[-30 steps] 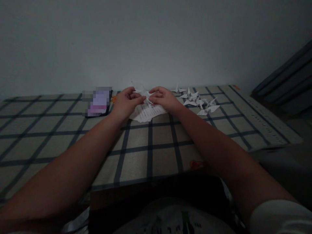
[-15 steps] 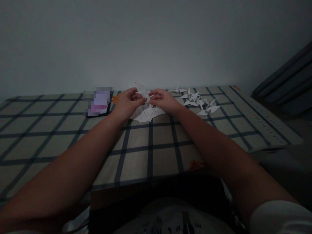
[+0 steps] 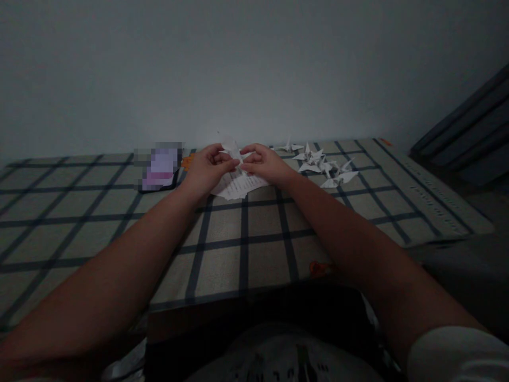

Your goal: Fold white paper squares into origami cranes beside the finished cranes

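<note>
Between my two hands is a small folded piece of white paper [image 3: 231, 147], held upright over the table. My left hand [image 3: 209, 167] pinches it from the left, thumb and fingers closed. From the right, my right hand [image 3: 264, 163] pinches the same piece, its fingertips almost meeting the left thumb. Beneath both hands lie loose printed sheets of paper [image 3: 234, 187], partly covered by the fingers. The exact folds of the held piece are too small and dim to make out.
Several folded paper cranes [image 3: 314, 157] lie right of my hands. A phone [image 3: 161, 167] with a lit, blurred screen rests at the left. The checked tablecloth [image 3: 222, 228] covers the table, which meets a plain wall [image 3: 254, 69]. A dark ridged object [image 3: 469, 122] stands at the far right.
My right fingertips have shifted very slightly left on the folded paper. Otherwise both hands keep their pinch, and the cranes and phone stay in place.
</note>
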Demonstrator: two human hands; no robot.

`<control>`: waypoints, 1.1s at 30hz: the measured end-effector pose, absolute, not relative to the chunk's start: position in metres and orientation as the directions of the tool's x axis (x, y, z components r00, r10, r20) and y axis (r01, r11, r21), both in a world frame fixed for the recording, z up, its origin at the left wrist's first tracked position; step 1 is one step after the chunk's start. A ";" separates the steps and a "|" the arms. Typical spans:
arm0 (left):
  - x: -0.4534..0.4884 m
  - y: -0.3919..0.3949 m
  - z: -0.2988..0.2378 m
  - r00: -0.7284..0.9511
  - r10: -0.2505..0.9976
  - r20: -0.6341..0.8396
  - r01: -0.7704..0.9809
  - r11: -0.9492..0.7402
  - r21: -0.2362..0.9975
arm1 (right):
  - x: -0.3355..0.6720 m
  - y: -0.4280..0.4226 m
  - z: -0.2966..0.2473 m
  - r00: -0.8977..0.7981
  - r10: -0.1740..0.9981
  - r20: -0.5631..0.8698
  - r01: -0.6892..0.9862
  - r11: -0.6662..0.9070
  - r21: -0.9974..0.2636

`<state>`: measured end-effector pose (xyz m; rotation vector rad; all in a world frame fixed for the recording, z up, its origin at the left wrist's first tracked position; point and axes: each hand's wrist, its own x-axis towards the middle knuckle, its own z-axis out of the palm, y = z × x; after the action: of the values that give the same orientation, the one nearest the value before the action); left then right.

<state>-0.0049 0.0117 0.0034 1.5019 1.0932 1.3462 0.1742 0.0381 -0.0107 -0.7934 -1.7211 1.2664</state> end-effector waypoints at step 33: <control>-0.011 0.008 0.005 0.040 0.954 0.297 0.262 -0.297 0.918 | 0.175 0.038 -0.008 -0.413 0.863 0.290 0.082 0.352 -0.932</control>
<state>-0.0106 0.0076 0.0046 1.6397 1.2471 1.2944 0.1750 0.0383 -0.0077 -0.8393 -1.7598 1.1493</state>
